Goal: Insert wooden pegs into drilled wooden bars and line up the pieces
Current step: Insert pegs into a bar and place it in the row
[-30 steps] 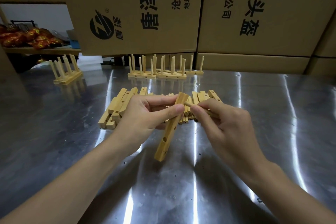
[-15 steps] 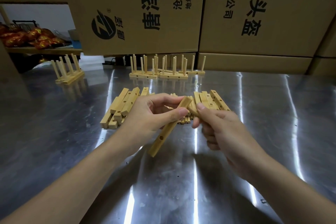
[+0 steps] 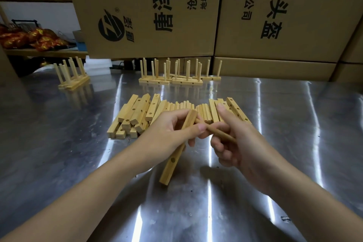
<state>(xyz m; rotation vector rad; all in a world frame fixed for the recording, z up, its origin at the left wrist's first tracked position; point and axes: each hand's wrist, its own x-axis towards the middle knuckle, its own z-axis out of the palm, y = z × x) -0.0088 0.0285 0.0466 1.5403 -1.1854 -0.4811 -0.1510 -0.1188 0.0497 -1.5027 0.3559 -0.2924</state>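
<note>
Output is sitting far left on the steel table [image 3: 59,143]: pegged bars [image 3: 73,79], pegs up, parked out of your work zone. Blank drilled bars [image 3: 135,114] are piling just left of your hands, within easy reach. A second row of pegged pieces [image 3: 172,81] is lining up at the back centre, with loose pegs [image 3: 186,107] lying in front of it. Your left hand [image 3: 167,131] is gripping one bar [image 3: 174,159] near its top end, fingers and thumb curled round it, tilting it so a hole is facing you; lower end is hanging near the table, can't tell if touching. Your right hand [image 3: 237,143] is pinching a peg [image 3: 220,134], aiming its tip at the bar's upper end beside your left thumb. Seated or not, I can't tell. My read: you're feeding the top hole. More blanks [image 3: 237,109] are lying just behind your right hand.
</note>
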